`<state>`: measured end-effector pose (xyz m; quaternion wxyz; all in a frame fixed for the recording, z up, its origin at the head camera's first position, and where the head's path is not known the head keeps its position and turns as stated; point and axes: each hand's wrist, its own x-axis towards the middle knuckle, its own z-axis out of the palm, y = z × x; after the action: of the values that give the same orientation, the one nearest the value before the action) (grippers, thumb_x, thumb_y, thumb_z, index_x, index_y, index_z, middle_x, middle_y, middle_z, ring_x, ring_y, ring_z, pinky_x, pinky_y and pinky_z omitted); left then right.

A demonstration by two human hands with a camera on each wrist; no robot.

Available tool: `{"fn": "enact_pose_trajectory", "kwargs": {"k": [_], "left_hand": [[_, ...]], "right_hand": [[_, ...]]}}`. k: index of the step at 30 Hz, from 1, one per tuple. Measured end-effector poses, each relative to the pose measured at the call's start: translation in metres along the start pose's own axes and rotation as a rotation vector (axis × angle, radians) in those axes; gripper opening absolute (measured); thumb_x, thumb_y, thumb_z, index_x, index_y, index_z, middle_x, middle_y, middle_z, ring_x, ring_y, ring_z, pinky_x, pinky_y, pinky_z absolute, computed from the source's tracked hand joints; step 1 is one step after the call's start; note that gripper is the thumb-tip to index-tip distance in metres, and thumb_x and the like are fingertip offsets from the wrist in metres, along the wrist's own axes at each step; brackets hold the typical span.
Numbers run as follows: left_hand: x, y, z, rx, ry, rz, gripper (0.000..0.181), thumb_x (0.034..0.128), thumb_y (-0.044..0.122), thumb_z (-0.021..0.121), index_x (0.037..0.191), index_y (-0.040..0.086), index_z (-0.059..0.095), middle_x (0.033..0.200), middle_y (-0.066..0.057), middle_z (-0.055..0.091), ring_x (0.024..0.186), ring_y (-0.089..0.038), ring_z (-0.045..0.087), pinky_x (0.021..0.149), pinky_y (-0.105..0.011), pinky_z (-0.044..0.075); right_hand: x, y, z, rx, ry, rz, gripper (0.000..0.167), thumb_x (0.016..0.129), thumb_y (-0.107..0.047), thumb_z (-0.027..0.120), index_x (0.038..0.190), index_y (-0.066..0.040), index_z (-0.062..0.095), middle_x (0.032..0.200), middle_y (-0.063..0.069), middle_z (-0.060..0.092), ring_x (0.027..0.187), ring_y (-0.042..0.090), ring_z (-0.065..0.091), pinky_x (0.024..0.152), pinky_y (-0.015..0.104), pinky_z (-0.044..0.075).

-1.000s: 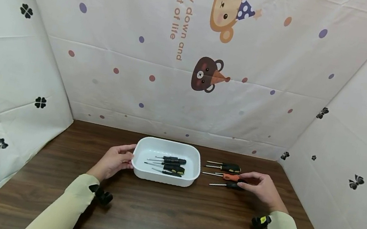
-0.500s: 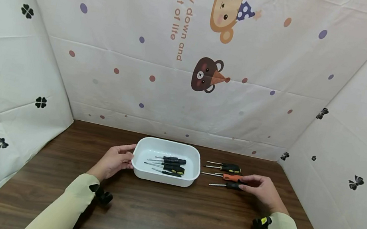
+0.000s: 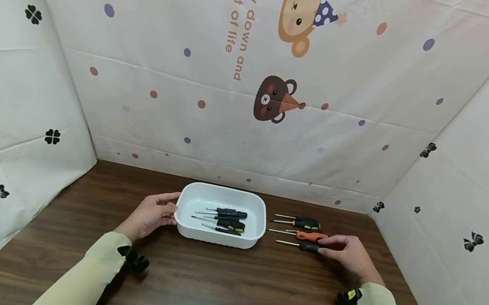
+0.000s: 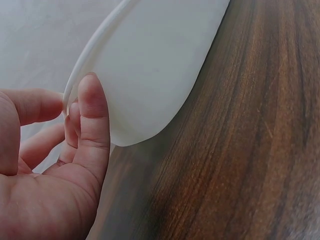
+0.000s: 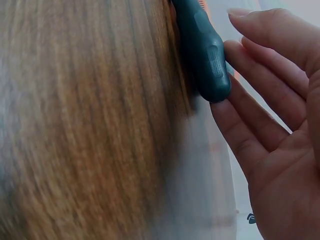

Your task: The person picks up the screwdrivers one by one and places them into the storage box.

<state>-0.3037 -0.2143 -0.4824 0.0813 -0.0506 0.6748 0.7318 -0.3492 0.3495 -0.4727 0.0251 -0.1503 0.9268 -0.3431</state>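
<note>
Starting at the near side of the bench (image 3: 201,296), note the left wrist camera (image 3: 139,263) and the right wrist camera (image 3: 348,299), both worn at the cuffs. Just beyond, find the hands well apart. See the left hand (image 3: 150,215) clamped lightly on the left end of the white tray (image 3: 215,239), with thumb at the rim and fingers against the outer wall. See the right hand (image 3: 349,253) with fingers extended, fingertips touching the butt of the dark screwdriver (image 3: 308,247), with no closed grip in the right wrist view.

Locate the dark screwdriver on the bench, right of the tray, shaft pointing left. Judge the step in hand as squaring this tool with its neighbours, or perhaps taking it up; impossible to tell which. For alignment, apply a light push on the butt. For a lift, first close thumb and fingers round the handle. Keep the tray steady throughout.

Next in depth, locate the orange screwdriver (image 3: 308,236), roughly parallel and just beside. Inside the tray, note several dark-handled tools (image 3: 229,224), shafts also leftward. Farther back, find the black-and-yellow screwdrivers (image 3: 307,222), and last, the printed backdrop (image 3: 158,116).
</note>
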Motion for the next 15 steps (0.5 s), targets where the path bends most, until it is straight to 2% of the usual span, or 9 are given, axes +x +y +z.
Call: {"fn": "enact_pose_trajectory", "kwargs": {"k": [5, 12, 15], "left_hand": [[0.0001, -0.0003, -0.0014, 0.005, 0.0, -0.001, 0.054, 0.1018, 0.003, 0.056, 0.154, 0.006, 0.044, 0.109, -0.016, 0.068, 0.077, -0.016, 0.066, 0.074, -0.026, 0.061], [0.0007, -0.0011, -0.0018, 0.005, -0.005, 0.006, 0.054, 0.102, 0.002, 0.056, 0.155, 0.005, 0.044, 0.109, -0.016, 0.069, 0.077, -0.016, 0.066, 0.073, -0.027, 0.061], [0.0011, -0.0013, -0.0022, 0.003, -0.008, 0.004, 0.054, 0.1022, 0.003, 0.056, 0.155, 0.005, 0.043, 0.109, -0.015, 0.069, 0.077, -0.016, 0.066, 0.073, -0.026, 0.061]], "right_hand": [[0.0005, -0.0011, 0.0027, -0.045, -0.021, 0.011, 0.027, 0.084, -0.035, 0.084, 0.106, -0.019, 0.082, 0.12, 0.013, 0.074, 0.111, 0.028, 0.065, 0.095, 0.046, 0.054], [0.0025, -0.0037, 0.0078, -0.084, -0.062, 0.031, 0.03, 0.082, -0.029, 0.087, 0.109, -0.017, 0.08, 0.122, 0.015, 0.072, 0.111, 0.029, 0.064, 0.095, 0.048, 0.053], [0.0027, -0.0051, 0.0093, -0.1, -0.071, 0.044, 0.033, 0.081, -0.028, 0.087, 0.111, -0.017, 0.079, 0.124, 0.016, 0.071, 0.114, 0.031, 0.064, 0.097, 0.052, 0.053]]}}
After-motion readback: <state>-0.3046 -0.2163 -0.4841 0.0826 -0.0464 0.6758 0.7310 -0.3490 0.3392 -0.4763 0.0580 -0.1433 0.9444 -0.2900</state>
